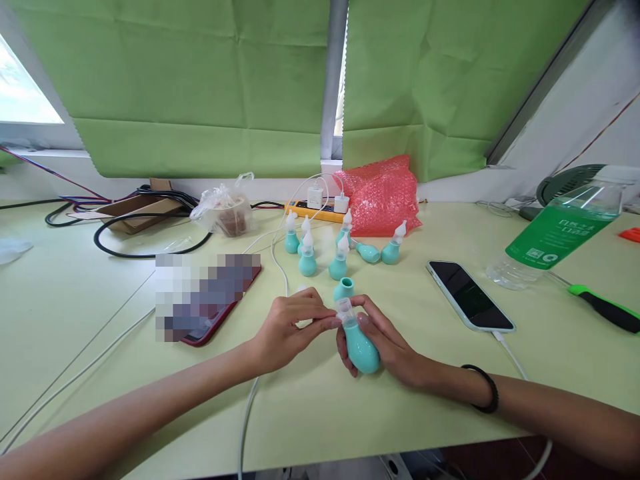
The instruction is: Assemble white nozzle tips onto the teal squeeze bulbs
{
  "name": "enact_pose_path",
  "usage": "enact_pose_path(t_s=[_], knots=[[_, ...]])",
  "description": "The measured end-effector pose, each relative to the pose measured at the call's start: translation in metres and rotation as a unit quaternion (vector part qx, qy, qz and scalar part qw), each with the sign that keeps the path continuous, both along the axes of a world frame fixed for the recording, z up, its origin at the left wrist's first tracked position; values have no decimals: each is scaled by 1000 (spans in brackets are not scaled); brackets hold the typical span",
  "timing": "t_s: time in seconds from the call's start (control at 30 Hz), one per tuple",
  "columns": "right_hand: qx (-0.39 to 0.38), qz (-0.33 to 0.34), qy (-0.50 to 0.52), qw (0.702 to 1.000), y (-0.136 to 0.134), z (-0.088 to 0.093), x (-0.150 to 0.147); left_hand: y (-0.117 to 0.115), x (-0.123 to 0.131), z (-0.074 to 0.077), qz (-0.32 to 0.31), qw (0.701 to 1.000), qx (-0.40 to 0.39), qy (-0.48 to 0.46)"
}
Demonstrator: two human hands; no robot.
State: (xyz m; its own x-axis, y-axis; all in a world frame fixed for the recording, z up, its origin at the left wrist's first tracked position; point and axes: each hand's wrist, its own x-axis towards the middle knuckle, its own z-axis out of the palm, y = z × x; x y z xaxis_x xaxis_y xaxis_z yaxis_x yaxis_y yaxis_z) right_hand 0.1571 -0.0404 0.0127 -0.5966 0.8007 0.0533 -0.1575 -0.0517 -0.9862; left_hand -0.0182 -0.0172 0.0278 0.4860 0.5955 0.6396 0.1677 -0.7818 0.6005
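Observation:
My right hand [387, 343] is wrapped round a teal rubber bulb [363, 349] with a clear plastic neck [345, 310], holding it just above the table. The fingers of my left hand [287, 327] are pinched on that clear neck at the bulb's top. A loose teal bulb [344, 289] without a tip stands just behind my hands. Farther back stand several finished teal bulbs with white tips [307, 255], and one of them lies on its side [369, 252].
A blurred phone in a red case [207, 297] lies at left, a black-screened phone [470, 295] on a white cable at right. A green-labelled bottle [555, 230], a green-handled screwdriver [605, 309], pink bubble wrap [383, 193], a power strip [320, 210] and cables lie behind.

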Motion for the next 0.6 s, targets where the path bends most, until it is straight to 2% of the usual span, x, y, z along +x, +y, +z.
enact_pose_path(t_s=[0.1,0.23,0.3,0.47,0.6], knots=[[14,-21,-17,1000,-2,-4,-1,-4,3,-1,54,993,94,37],[33,-64,-32,997,-7,-9,-4,-9,4,-3,116,959,240,100],[23,-72,-15,997,-8,-9,-5,-9,3,-3,129,946,277,104],[40,-88,3,995,-8,-7,-8,-9,5,1,103,966,233,36],[107,-74,-41,991,-9,-5,-4,-10,8,2,86,985,149,-10]])
